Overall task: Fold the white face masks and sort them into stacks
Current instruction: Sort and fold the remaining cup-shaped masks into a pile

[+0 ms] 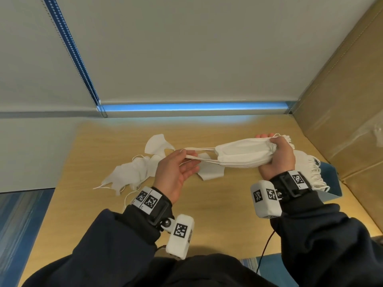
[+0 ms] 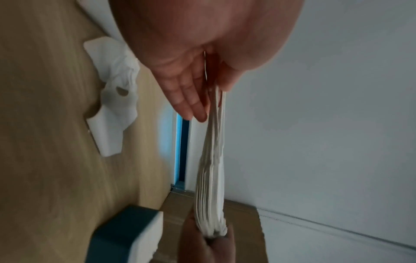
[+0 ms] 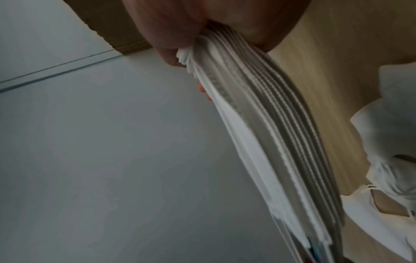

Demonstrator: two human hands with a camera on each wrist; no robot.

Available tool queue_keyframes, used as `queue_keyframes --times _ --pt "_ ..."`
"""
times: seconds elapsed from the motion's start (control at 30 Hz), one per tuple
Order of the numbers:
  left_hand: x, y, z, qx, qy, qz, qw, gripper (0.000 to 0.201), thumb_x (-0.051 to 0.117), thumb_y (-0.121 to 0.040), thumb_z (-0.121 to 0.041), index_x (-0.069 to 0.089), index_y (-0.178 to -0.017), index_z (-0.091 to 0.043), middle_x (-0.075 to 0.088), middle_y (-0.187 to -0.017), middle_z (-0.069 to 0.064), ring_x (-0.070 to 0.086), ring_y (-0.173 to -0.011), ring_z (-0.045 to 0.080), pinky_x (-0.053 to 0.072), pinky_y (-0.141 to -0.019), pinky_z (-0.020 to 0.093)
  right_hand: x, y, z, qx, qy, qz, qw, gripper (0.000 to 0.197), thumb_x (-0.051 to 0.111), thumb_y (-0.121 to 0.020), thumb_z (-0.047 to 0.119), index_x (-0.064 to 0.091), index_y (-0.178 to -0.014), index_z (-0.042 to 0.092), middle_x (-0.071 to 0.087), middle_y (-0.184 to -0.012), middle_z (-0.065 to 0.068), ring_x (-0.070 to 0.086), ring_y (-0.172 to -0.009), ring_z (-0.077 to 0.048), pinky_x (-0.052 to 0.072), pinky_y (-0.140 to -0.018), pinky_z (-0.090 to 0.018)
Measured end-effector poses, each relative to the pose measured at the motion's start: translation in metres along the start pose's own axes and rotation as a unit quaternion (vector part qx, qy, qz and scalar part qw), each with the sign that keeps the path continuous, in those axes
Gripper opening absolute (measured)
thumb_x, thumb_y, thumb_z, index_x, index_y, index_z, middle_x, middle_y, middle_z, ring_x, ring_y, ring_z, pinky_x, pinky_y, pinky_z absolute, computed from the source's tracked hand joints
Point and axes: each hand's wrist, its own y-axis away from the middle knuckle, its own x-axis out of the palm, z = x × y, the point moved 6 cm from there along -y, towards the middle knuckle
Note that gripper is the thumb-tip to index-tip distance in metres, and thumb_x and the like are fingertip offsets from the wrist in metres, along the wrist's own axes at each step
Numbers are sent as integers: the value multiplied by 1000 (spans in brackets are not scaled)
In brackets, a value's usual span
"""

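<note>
The right hand (image 1: 275, 156) grips one end of a bundle of folded masks (image 1: 242, 155), its fingers (image 1: 278, 140) clamped around the gathered end, so the layers stay aligned in the air above the surface (image 1: 217, 208). The left hand (image 1: 176, 172) takes the ear loops (image 1: 199, 155) at the other end. The thumb and fingers (image 2: 191, 105) are nearly straight, and the loops are pinched between them and stretched tight, probably to even the bundle before it goes on a stack.

Just beyond the left fingers, loose masks (image 1: 132, 172) lie unfolded on the surface. Close behind the right fingers, a stack of masks (image 1: 308, 168) rests on a blue box (image 1: 329, 172).

The head view shows both hands and both piles. The right wrist view alone shows the many layer edges (image 3: 270, 133) of the bundle fanning out from the fingers. The left wrist view shows the loops running up between thumb and fingers.
</note>
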Motion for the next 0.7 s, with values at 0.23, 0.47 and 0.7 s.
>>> queue_keyframes --times 0.23,0.47,0.7 --pt "15 7 -12 -72 106 65 990 24 52 -100 -20 55 -77 -15 71 -89 8 72 -101 29 49 -105 44 6 11 -2 -14 10 -6 1000 17 47 -86 -3 54 -80 11 64 -81 -7 66 -90 -29 59 -80 -36" --pt "39 13 -31 48 -323 156 932 20 53 -101 -6 68 -114 -10 75 -100 7 71 -102 23 54 -98 40 42 41 -4 -149 163 111 969 24 47 -89 -9 59 -95 10 69 -97 -15 69 -103 -33 56 -97 -45" --pt "51 11 -29 227 -755 208 579 23 47 -89 0 57 -71 -9 50 -61 0 52 -62 26 44 -62 44 48 56 -38 -116 260 181 941 23 45 -93 -8 58 -101 9 68 -105 -19 67 -106 -31 54 -89 -48"
